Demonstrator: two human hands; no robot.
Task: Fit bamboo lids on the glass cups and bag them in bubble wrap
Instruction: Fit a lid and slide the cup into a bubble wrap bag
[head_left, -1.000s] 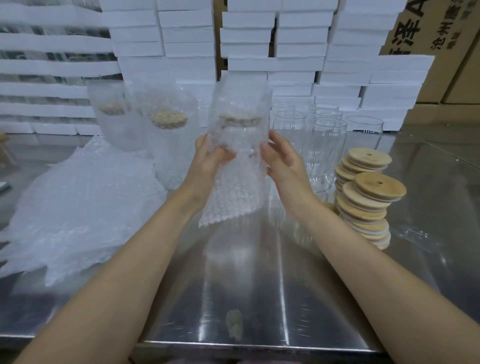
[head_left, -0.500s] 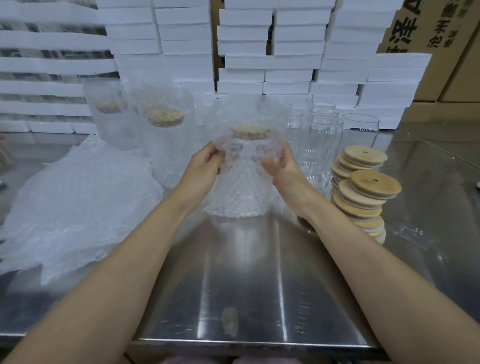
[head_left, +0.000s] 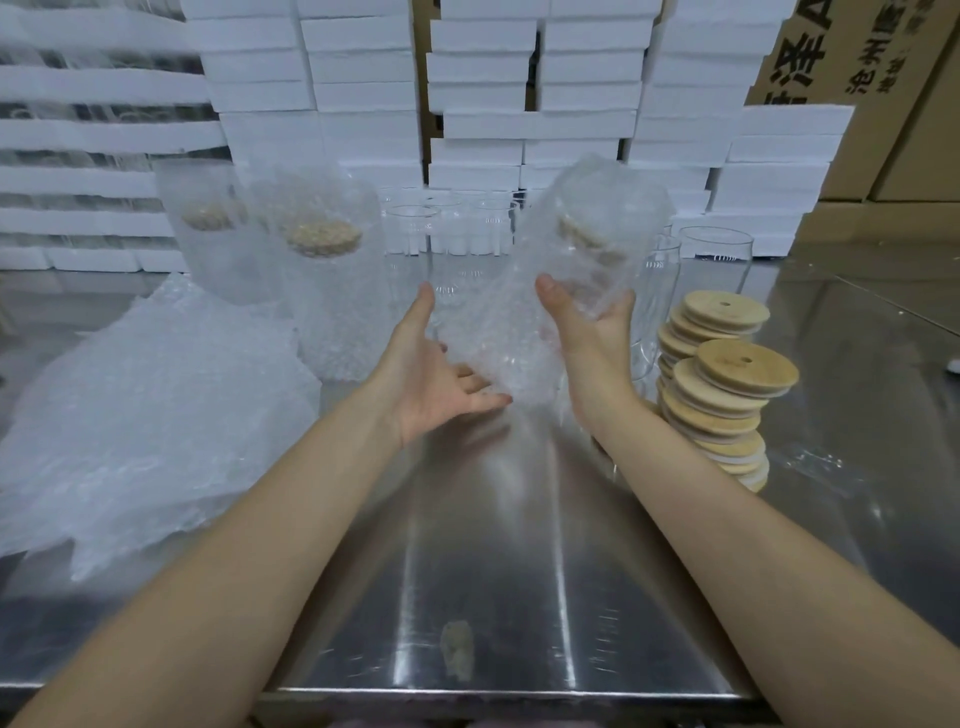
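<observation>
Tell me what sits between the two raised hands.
In the head view, a bubble-wrapped glass cup with a bamboo lid, tilted, lies between the left hand and right hand.

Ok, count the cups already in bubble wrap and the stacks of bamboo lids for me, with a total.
Bubble-wrapped cups: 3, one held, two standing at left
Bamboo lid stacks: 2, side by side
Total: 5

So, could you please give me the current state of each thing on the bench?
Wrapped cup in hand: lidded, bagged, tilted, lifted off the table.
Right hand: gripping the wrapped cup.
Left hand: open, palm up, by the bag's lower end.
Two bagged cups: upright, lidded.
Bare glass cups: upright, no lids.
Bamboo lids: stacked, leaning.
Bubble wrap bags: piled flat.
</observation>
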